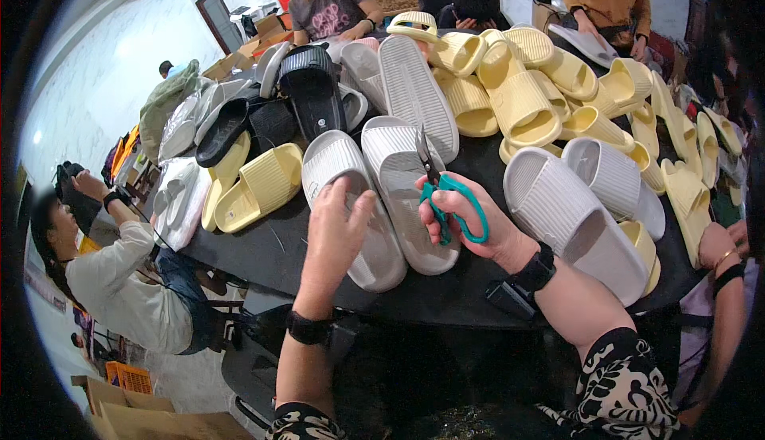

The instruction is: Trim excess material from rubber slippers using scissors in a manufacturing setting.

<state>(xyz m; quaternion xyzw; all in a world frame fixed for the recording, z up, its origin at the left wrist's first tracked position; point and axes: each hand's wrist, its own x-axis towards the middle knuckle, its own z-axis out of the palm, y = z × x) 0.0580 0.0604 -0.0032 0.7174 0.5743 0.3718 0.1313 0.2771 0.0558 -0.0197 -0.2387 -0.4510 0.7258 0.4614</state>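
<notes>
In front of me a pair of grey slide slippers lies side by side on the black table, toes pointing away. Over the left grey slipper (pixel 338 157) hovers or rests my left hand (pixel 339 221); its fingertips reach the edge of the ribbed strap, thumb apart, and I see nothing held. My right hand (pixel 470 225) is closed around scissors (pixel 470 201) with teal handles, their dark blades pointing up across the strap of the right grey slipper (pixel 390 141). Whether the blades touch that strap I cannot tell.
Yellow slippers (pixel 526 105) are heaped at the far right, with larger grey slippers (pixel 550 201) beside my right wrist. Black slippers (pixel 311 93) and a yellow pair (pixel 263 185) lie left. Co-workers sit or stand around the black table (pixel 263 261); one person's hand (pixel 717 245) touches a yellow slipper.
</notes>
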